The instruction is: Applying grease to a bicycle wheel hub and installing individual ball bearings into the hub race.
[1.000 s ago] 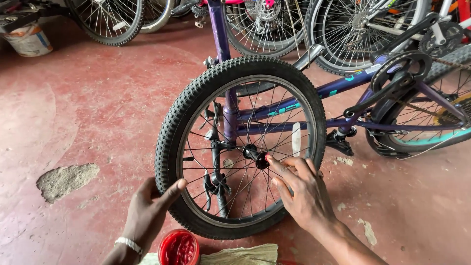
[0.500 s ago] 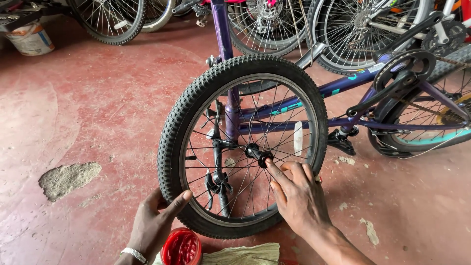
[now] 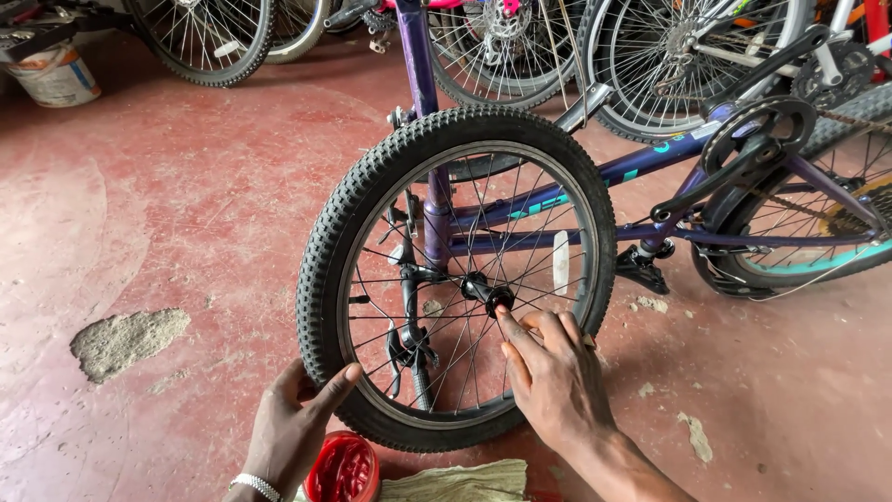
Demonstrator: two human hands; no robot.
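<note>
Black knobby rubber rings the small bicycle wheel, which stands upright on the red concrete floor in front of a purple bicycle frame. Left hand sits at the wheel's lower left, palm against the tyre, thumb stretched up along the rim's inner edge, fingers spread and curved around the tread rather than pinching. Right hand comes in from the wheel's lower right, wrist low, fingers extended and loosely together through the spokes; the index fingertip touches the hub axle end at the wheel's centre, nothing gripped. Spokes thin, silver and dark; a white reflector is clipped right of the hub. Below the wheel: a red round tub and a pale woven cloth.
</note>
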